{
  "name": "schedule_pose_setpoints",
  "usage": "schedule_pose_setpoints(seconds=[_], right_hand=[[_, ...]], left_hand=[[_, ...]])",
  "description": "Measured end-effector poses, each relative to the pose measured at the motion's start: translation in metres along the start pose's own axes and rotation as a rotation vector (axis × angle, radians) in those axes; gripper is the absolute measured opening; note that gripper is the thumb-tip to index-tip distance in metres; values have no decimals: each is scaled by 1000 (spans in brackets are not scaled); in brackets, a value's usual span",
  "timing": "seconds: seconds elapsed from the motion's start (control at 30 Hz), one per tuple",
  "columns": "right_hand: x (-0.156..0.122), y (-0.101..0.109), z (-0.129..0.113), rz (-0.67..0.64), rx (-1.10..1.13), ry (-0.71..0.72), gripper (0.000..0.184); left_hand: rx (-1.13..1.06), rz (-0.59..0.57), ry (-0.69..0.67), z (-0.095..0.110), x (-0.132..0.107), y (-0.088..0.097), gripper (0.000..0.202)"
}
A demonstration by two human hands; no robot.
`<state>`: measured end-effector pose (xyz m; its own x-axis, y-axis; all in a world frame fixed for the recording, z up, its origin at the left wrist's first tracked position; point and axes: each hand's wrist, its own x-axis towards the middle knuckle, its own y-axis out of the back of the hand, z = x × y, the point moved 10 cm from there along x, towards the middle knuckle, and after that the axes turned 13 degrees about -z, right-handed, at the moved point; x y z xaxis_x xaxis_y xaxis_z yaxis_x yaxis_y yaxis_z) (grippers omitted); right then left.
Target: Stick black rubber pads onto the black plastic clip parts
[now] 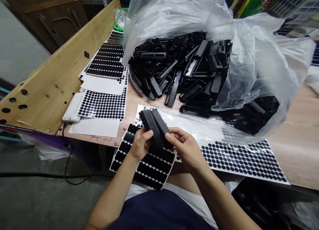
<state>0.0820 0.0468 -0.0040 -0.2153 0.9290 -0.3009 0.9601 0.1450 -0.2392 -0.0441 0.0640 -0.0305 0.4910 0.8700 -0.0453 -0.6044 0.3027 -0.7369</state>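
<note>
Both my hands hold one black plastic part, a long bar with a ribbed face, just above a sheet of black oval stickers that overhangs the table's near edge. My left hand wraps its fingers round the part's lower left side. My right hand pinches the lower right end between thumb and fingers. A sheet of small round black stickers lies to the right of my hands.
A big clear plastic bag full of black plastic parts fills the middle and right of the wooden table. More sticker sheets and a white device lie at the left by a wooden side board.
</note>
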Motion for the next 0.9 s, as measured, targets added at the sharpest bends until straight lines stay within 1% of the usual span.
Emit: schedule_pose_setpoints(seconds=[0.07,0.1,0.13,0.2,0.27,0.3,0.33,0.4,0.5,0.57,0.67,0.7,0.73,0.77,0.83,0.87,0.9], right_hand=[[-6,9,-10,83,60,45,49],[-8,8,-12,85,93,59,50],[-10,3,-13,56,113,56,51],[-13,-16,-9,-56,104,12,52],[-14,-31,-4,-155,58,-31,51],[-14,-34,-2,-178,17,-40,49],[-13,-33,-3,-183,-55,-38,47],[-10,-27,-10,-169,-296,-4,40],[-7,-21,-33,-175,-702,109,30],[-5,-22,-45,-231,-832,162,25],[-1,-22,-53,-317,-884,189,25],[1,-19,-54,-314,-878,188,28],[4,-12,-55,-281,-871,185,31],[7,-2,-55,-218,-875,183,32],[13,16,-54,-78,-951,181,29],[16,20,-51,-47,-1023,182,24],[19,19,-46,-56,-1111,181,20]], left_hand=[[15,46,32,-3,1,2,59],[20,67,39,-3,2,3,60],[22,86,30,-2,2,4,60],[26,133,-37,4,1,8,60],[34,163,-96,10,-1,10,63],[41,163,-104,11,-1,11,63],[50,156,-102,11,-2,10,63],[65,136,-87,12,-2,9,59],[68,112,-55,12,-1,7,54],[69,96,-25,10,0,5,52],[75,94,-12,9,2,4,51],[78,93,-6,8,2,4,53],[80,91,-1,8,2,4,54],[79,86,6,7,2,3,55],[64,79,-2,8,3,3,55],[50,81,-19,10,3,3,54],[34,84,-38,11,3,3,53]])
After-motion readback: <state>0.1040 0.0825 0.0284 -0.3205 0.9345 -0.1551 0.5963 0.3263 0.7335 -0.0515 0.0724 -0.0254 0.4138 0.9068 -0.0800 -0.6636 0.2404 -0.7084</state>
